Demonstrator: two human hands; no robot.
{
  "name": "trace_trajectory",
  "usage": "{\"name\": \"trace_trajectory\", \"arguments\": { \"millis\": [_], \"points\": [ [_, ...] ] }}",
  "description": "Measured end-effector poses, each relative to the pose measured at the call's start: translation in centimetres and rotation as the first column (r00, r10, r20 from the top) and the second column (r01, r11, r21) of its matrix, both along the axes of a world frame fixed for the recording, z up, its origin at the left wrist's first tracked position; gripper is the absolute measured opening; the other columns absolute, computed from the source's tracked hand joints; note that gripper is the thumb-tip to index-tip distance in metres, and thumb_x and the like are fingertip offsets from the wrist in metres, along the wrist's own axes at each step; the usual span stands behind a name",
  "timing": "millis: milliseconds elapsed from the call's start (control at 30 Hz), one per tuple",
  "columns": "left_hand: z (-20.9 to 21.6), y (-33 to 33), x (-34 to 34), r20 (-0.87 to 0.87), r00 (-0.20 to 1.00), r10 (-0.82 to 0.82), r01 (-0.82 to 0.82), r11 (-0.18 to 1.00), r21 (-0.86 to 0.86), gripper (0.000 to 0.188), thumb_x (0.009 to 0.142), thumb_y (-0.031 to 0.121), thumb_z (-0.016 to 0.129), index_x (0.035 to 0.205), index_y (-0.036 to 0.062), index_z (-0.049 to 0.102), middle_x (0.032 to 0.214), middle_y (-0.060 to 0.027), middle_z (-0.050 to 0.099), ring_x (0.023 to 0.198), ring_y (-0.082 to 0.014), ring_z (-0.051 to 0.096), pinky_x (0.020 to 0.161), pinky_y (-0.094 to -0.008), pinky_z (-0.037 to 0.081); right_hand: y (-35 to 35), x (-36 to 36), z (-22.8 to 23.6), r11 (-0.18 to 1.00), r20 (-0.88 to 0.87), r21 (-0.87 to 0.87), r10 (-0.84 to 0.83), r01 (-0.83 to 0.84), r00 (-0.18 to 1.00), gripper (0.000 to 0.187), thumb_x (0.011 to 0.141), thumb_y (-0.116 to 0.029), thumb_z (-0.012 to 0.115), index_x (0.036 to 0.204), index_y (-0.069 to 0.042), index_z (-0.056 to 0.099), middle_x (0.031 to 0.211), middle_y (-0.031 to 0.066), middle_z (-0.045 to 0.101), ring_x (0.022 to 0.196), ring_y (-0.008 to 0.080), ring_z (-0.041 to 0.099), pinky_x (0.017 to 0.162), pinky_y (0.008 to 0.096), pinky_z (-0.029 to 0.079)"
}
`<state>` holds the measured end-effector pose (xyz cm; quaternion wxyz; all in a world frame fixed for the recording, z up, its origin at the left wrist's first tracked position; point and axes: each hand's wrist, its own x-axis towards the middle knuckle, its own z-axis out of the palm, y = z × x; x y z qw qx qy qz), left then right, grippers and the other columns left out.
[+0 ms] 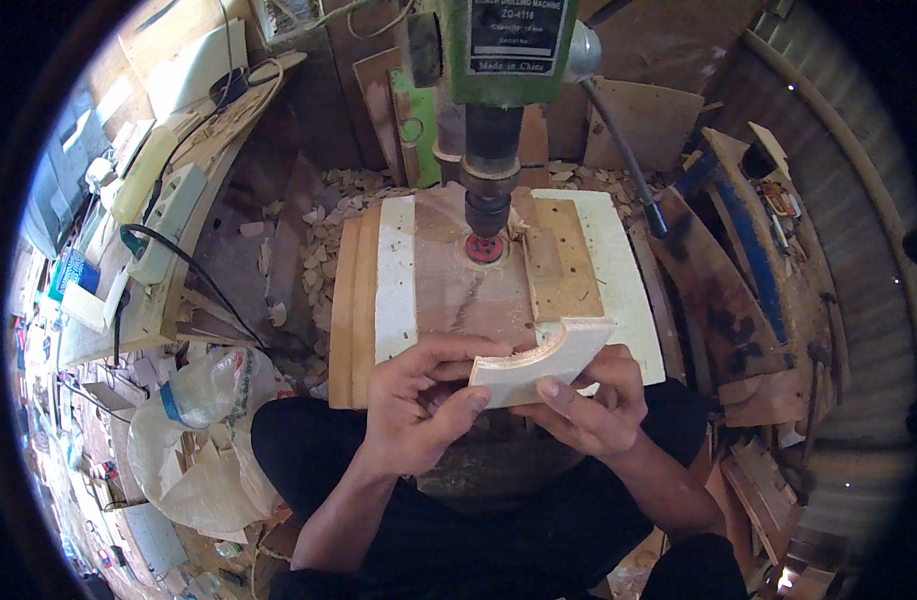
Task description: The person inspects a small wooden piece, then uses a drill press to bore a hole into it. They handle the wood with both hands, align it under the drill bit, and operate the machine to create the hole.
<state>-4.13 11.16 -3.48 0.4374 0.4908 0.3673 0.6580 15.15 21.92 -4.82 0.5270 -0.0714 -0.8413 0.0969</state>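
Note:
A pale wooden piece with a curved cutout along its upper edge is held up in front of me. My left hand grips its left end, thumb on the near face and fingers behind. My right hand pinches the right part, its thumb pressed on the near face. Just beyond stands a green drill press, its chuck above the work board. Below the chuck sits a red hole saw, low over the board. A wooden fence block lies on the board to its right.
The white and brown work board spans the middle. A feed lever hangs at the press's right. Wood offcuts heap behind and left. A power strip lies on the left shelf; a plastic bag of scraps stands lower left.

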Motion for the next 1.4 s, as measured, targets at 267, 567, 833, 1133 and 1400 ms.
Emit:
{"name": "trace_trajectory", "arguments": {
  "millis": [267, 567, 833, 1133, 1400],
  "points": [
    [1.0, -0.5, 0.6, -0.086, 0.996, 0.015, -0.004, 0.991, 0.136, 0.028, 0.085, -0.008, 0.065, 0.113, -0.0076, 0.068, 0.113, -0.0219, 0.071, 0.104, -0.0230, 0.070, 0.088, -0.0308, 0.056, 0.4, 0.4, -0.7, 0.990, -0.033, -0.026, 0.136, -0.137, 0.990, 0.036, 0.066, -0.001, 0.088, 0.099, -0.007, 0.073, 0.103, 0.0125, 0.056, 0.089, 0.0290, 0.064, 0.069, 0.0339, 0.056],
    [1.2, -0.3, 1.1, -0.104, 0.993, 0.060, -0.038, 0.979, 0.199, 0.020, 0.085, 0.001, 0.069, 0.104, -0.0058, 0.069, 0.099, -0.0228, 0.072, 0.087, -0.0202, 0.069, 0.079, -0.0335, 0.056, 0.3, 0.7, -1.2, 0.968, 0.002, -0.172, 0.184, -0.181, 0.983, 0.039, 0.068, -0.003, 0.087, 0.104, -0.006, 0.071, 0.099, 0.0143, 0.056, 0.089, 0.0307, 0.064, 0.071, 0.0373, 0.058],
    [-3.4, 2.7, 0.8, 0.114, 0.963, 0.245, -0.211, 0.945, -0.252, 0.030, 0.092, -0.002, 0.060, 0.121, -0.0071, 0.060, 0.117, -0.0174, 0.068, 0.107, -0.0182, 0.065, 0.097, -0.0321, 0.050, 1.3, -1.1, -0.8, 0.835, 0.180, -0.550, 0.088, 0.026, 0.980, 0.032, 0.080, -0.005, 0.080, 0.108, -0.001, 0.064, 0.105, 0.0135, 0.055, 0.094, 0.0194, 0.061, 0.080, 0.0317, 0.053],
    [-9.0, 4.7, 1.1, -0.217, 0.945, 0.245, -0.287, 0.939, -0.190, 0.023, 0.095, -0.001, 0.058, 0.117, -0.0018, 0.066, 0.108, -0.0099, 0.071, 0.101, -0.0114, 0.064, 0.088, -0.0278, 0.050, 2.4, -1.4, -3.8, 0.560, 0.242, -0.798, -0.039, 0.222, 0.969, 0.021, 0.086, 0.006, 0.068, 0.104, 0.003, 0.059, 0.095, 0.0112, 0.066, 0.091, 0.0168, 0.068, 0.083, 0.0312, 0.055],
    [-9.3, 4.6, 0.1, -0.551, 0.753, 0.360, -0.472, 0.878, -0.073, 0.022, 0.091, 0.000, 0.061, 0.112, -0.0015, 0.069, 0.090, -0.0208, 0.072, 0.082, -0.0291, 0.072, 0.073, -0.0369, 0.054, 2.6, -1.9, -4.0, 0.771, 0.369, -0.564, -0.087, 0.297, 0.925, 0.019, 0.084, 0.000, 0.072, 0.103, 0.004, 0.067, 0.095, 0.0172, 0.070, 0.088, 0.0298, 0.071, 0.078, 0.0353, 0.056]
  ]
}}
